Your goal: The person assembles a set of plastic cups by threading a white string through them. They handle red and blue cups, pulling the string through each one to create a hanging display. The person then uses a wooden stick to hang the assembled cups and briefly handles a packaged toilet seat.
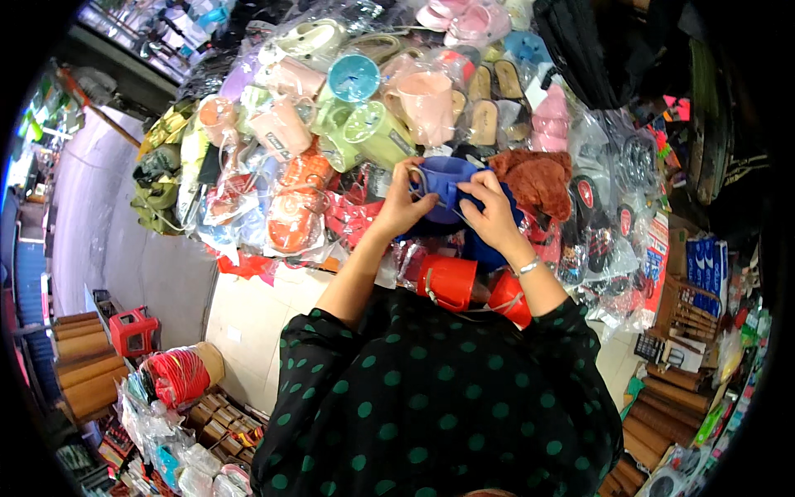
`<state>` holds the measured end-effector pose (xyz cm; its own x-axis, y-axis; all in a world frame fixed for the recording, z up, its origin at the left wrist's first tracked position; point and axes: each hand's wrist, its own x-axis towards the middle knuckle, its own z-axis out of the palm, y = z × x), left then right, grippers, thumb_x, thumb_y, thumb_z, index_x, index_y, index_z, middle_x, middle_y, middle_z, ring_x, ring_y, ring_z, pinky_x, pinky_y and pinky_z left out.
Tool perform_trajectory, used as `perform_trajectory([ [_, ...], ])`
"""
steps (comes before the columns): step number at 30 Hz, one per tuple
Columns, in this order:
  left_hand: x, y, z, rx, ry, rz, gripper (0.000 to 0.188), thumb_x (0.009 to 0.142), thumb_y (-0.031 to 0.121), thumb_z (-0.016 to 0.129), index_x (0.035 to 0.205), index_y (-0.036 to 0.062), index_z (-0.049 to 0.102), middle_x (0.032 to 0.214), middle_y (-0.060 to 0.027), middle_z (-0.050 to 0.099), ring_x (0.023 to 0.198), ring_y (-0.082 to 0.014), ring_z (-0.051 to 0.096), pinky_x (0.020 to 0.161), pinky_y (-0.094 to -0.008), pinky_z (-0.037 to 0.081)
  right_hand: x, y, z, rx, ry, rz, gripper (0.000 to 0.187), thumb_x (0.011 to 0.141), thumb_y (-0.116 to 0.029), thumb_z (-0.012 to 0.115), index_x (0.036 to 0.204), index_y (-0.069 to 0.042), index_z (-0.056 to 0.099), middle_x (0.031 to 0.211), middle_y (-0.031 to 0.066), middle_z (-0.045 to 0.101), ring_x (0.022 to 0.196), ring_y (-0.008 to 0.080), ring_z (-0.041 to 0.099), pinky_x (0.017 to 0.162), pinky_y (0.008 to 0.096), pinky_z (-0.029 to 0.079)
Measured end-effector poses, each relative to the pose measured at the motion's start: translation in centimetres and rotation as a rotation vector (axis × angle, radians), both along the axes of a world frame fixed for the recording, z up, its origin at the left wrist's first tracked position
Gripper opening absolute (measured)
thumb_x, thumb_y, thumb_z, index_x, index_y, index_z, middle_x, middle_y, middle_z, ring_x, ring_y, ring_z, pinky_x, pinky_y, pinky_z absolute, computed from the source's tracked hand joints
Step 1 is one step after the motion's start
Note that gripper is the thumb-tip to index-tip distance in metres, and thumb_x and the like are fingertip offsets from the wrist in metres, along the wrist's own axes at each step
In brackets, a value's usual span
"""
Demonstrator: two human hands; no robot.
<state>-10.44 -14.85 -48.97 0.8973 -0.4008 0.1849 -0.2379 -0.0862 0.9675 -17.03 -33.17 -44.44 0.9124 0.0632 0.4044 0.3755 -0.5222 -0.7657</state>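
Note:
Above the heaped goods in the middle, I hold a blue plastic mug (447, 192) between both hands. My left hand (402, 205) is closed on its left side, where a loop shows by the fingers. My right hand (494, 214) has its fingers closed at the mug's right side. Just below the mug are red mugs (447, 283) with a pale cord across them. Beyond my left hand lie a green mug (377, 135) and a pink mug (426, 106) in clear plastic. A brown fluffy item (532, 182) lies beyond my right hand.
Orange sandals (296, 217) lie to the left, and bagged dark slippers (590, 224) to the right. A cup with a turquoise inside (354, 78) sits farther back. A red stool (134, 332) stands at lower left, near a red bundle (175, 377). Wooden goods (662, 406) fill the lower right.

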Motion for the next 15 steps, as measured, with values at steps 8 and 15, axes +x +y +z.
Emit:
perform_trajectory([
  [8, -2.3, 4.5, 13.0, -0.372, 0.211, -0.09, 0.021, 0.093, 0.02, 0.038, 0.088, 0.0004, 0.044, 0.068, -0.0071, 0.053, 0.067, -0.0154, 0.054, 0.065, -0.0276, 0.045, -1.3, -10.3, 1.1, 0.015, -0.082, -0.505, 0.021, 0.069, -0.001, 0.053, 0.09, 0.001, 0.052, 0.085, 0.0117, 0.053, 0.082, 0.0254, 0.054, 0.076, 0.0324, 0.043],
  [15, -5.0, 16.7, 30.9, -0.74, -0.15, -0.355, 0.049, 0.091, 0.043, 0.038, 0.121, 0.0047, 0.041, 0.064, 0.0038, 0.036, 0.06, -0.0077, 0.034, 0.054, -0.0239, 0.03, -1.3, -12.5, 2.7, -0.202, -0.039, -0.678, 0.042, 0.075, -0.007, 0.059, 0.114, -0.001, 0.043, 0.105, 0.0135, 0.051, 0.094, 0.025, 0.051, 0.085, 0.033, 0.039],
])
